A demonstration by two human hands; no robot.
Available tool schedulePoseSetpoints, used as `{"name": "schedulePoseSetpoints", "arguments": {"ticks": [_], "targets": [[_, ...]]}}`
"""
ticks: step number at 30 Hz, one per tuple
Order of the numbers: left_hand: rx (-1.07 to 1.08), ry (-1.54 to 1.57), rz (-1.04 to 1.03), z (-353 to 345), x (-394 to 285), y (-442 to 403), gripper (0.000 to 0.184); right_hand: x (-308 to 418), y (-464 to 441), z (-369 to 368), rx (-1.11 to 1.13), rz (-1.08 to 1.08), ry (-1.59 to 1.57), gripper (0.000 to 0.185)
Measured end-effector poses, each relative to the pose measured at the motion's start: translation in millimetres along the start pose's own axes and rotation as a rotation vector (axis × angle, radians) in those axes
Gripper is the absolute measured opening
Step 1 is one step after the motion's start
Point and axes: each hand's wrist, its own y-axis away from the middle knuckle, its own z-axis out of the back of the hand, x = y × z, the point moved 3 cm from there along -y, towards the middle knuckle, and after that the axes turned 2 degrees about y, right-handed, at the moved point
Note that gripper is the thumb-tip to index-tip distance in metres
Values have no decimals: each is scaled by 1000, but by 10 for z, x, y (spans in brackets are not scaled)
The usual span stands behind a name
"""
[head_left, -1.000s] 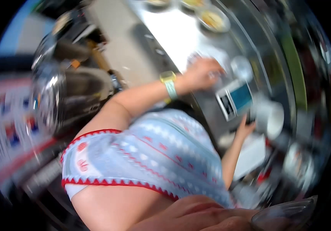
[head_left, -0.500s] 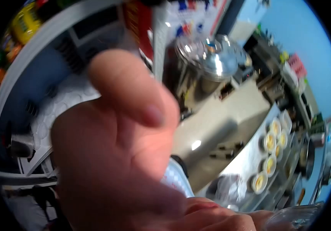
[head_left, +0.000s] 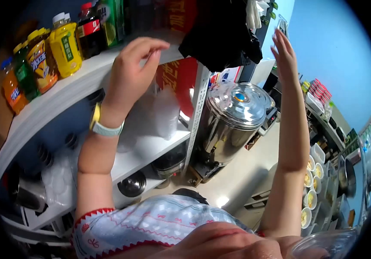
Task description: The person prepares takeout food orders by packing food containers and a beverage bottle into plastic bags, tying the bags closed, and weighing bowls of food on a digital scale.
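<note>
1. Hanging between the two hands, a black bag (head_left: 220, 39) sits just beyond the left grip (head_left: 138, 64), on the side towards the right grip (head_left: 285, 58). It is the nearest thing to both; a gap seems to part it from each, though contact at the left fingertips is hard to rule out.
2. The left grip is loosely curved, thumb apart from the bent fingers, with nothing visible in it. The right grip is raised with fingers extended, also showing nothing held.
3. Half a second ago a blurred hand filled the middle of the view; now both arms are lifted clear of the body. A second ago the right grip was low beside a white container, which it no longer holds. Judging by this, attention has passed to the shelving.
4. Beside the left grip, on the white shelf (head_left: 91, 71), stand a dark red-capped bottle (head_left: 91, 32), a yellow bottle (head_left: 66, 49) and, farther out, an orange bottle (head_left: 12, 88).
5. Below the left grip, clear plastic containers (head_left: 167, 114) rest on a lower level.
6. Below the bag, between the forearms, stands a lidded steel vessel (head_left: 233, 129).
7. Well below the right grip, past its forearm, are white bowls (head_left: 310, 200) with pale yellow contents.
</note>
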Motion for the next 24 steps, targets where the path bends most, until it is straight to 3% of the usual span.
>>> {"name": "schedulePoseSetpoints", "arguments": {"ticks": [1,4,6,8,10,12,13,14,15,17,18,19,21,22,23,24], "targets": [[-3,-9,3,42,44,93,14,-68,-296,-161,68,199,115,47],[18,-124,66,151,183,218,14,-257,-705,-481,233,233,158,44],[49,-49,111,192,206,134,13,-183,-644,-458,58,332,326,36],[76,-167,124,199,316,-8,18,-279,-751,-450,54,279,210,33],[12,-398,-14,73,491,-317,24,-265,-745,-427,38,203,193,32],[404,-1305,-405,-284,772,-702,22,-370,-888,-299,-24,142,231,30],[287,-1250,-260,-396,999,-956,24,-301,-839,-343,-39,209,334,31],[-105,-812,71,-469,1333,-1289,25,-222,-769,-374,-55,276,437,33],[-319,-612,208,-542,1599,-1534,26,-240,-758,-363,-37,283,458,34],[-595,-695,251,-628,1959,-1885,29,-206,-824,-246,-11,293,498,32],[-736,-918,189,-552,1895,-1898,31,-180,-854,-209,-9,224,420,24],[-739,-910,178,-507,1864,-1982,31,-212,-883,-160,24,198,278,21],[-423,629,714,-461,1492,-1980,40,-228,-1005,-77,54,189,184,20],[-396,745,711,-574,1366,-1869,46,-414,-1164,23,89,208,166,22],[-95,916,888,-747,2405,-2144,47,-376,-1121,81,88,181,94,22],[-203,533,727,-643,1603,-2034,57,-244,-1009,51,86,156,20,22]]}}
